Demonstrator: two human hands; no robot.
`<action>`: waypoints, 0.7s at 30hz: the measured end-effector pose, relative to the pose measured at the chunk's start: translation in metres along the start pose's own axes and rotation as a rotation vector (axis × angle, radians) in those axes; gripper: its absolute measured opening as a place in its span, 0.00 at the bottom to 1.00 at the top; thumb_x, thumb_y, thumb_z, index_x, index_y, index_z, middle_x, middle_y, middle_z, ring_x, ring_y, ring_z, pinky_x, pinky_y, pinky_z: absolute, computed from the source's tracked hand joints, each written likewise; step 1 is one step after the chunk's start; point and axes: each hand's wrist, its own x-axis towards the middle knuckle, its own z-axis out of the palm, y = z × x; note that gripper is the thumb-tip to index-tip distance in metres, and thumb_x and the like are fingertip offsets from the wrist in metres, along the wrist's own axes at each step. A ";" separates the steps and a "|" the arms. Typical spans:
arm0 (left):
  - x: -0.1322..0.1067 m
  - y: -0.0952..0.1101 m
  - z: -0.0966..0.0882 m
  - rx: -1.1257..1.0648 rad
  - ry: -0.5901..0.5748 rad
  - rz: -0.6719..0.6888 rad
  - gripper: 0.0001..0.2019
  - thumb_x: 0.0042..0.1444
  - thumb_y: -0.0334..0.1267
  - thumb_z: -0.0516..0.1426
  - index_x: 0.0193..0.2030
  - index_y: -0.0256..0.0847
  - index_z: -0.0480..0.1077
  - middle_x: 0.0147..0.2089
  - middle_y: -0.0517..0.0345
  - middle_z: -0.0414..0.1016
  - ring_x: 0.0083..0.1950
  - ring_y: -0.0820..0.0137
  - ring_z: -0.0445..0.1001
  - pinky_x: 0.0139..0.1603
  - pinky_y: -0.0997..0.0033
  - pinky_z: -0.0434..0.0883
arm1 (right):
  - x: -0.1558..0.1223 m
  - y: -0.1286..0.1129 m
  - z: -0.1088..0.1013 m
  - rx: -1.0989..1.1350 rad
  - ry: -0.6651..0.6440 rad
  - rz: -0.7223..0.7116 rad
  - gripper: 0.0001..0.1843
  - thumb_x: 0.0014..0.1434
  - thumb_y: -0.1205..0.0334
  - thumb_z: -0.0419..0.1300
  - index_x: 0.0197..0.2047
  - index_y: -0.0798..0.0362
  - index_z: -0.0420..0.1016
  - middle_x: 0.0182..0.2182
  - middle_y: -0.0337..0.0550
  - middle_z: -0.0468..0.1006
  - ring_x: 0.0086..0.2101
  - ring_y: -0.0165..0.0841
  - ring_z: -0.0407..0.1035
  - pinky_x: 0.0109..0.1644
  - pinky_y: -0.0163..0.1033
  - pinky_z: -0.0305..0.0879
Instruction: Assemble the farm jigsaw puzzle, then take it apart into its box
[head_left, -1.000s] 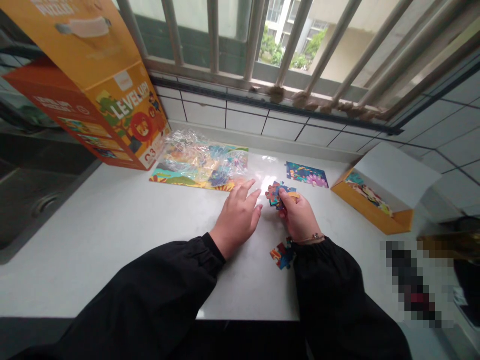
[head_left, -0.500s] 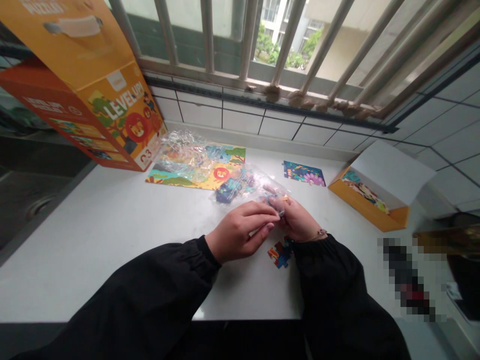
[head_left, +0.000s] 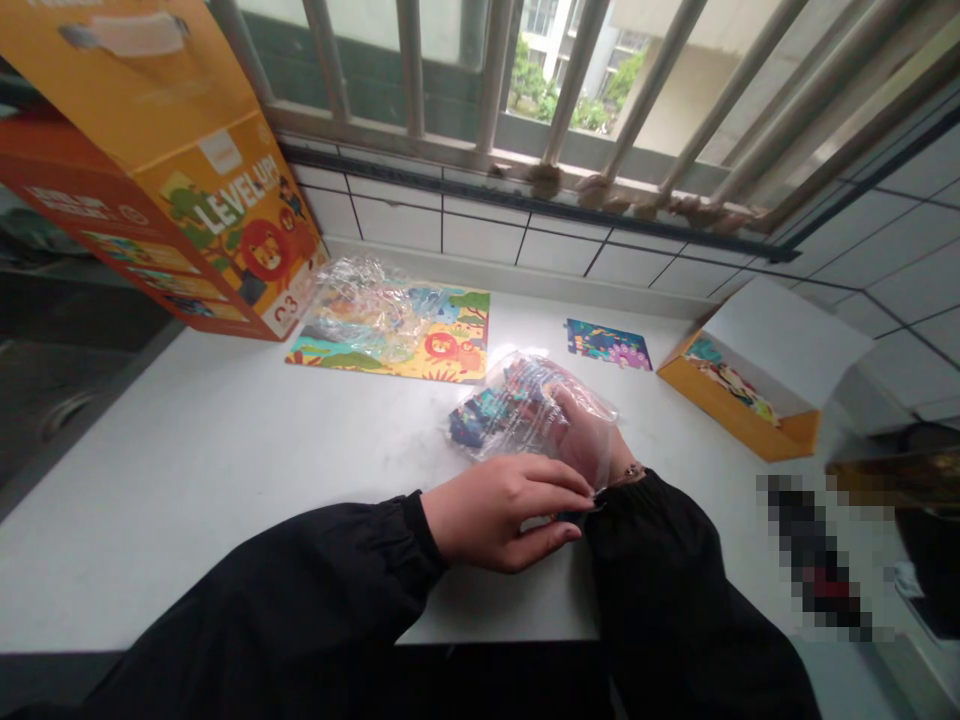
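Observation:
A clear plastic bag of colourful jigsaw pieces lies on the white counter, bunched against my right hand. That hand shows through the film, and its grip is hidden. My left hand pinches the bag's lower edge near my right wrist. A few loose puzzle pieces barely show below the bag, mostly hidden by my hands and sleeve. Farther back lies a lion jigsaw puzzle, partly under crumpled clear plastic. A small sea-creature puzzle sits to its right.
An orange "LEVEL UP!" puzzle box leans at the back left. An open orange box stands at the right. A steel sink lies left of the counter. Tiles and barred window rise behind it.
The bag of pieces has moved toward me and now drapes over my right hand. My left hand has shifted right along its lower edge. The loose pieces below are now mostly hidden.

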 end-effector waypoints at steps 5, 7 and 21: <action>-0.003 -0.007 0.003 0.022 -0.062 -0.083 0.13 0.72 0.39 0.60 0.58 0.37 0.80 0.55 0.41 0.84 0.54 0.60 0.84 0.57 0.62 0.81 | -0.002 0.009 0.006 0.187 0.163 0.065 0.34 0.61 0.46 0.76 0.63 0.39 0.65 0.57 0.43 0.84 0.55 0.44 0.82 0.63 0.56 0.82; -0.004 -0.010 0.004 0.020 -0.087 -0.116 0.13 0.72 0.38 0.59 0.58 0.39 0.80 0.55 0.42 0.84 0.53 0.61 0.84 0.57 0.63 0.81 | -0.001 0.013 0.004 0.169 0.213 0.054 0.36 0.59 0.46 0.77 0.61 0.38 0.63 0.54 0.41 0.85 0.52 0.43 0.83 0.59 0.54 0.84; -0.007 -0.014 0.009 0.134 -0.195 -0.104 0.11 0.72 0.38 0.59 0.54 0.41 0.82 0.50 0.48 0.86 0.49 0.62 0.85 0.51 0.65 0.81 | -0.007 -0.015 0.008 -0.021 -0.208 0.112 0.34 0.58 0.44 0.77 0.65 0.38 0.77 0.57 0.44 0.85 0.53 0.49 0.82 0.45 0.48 0.85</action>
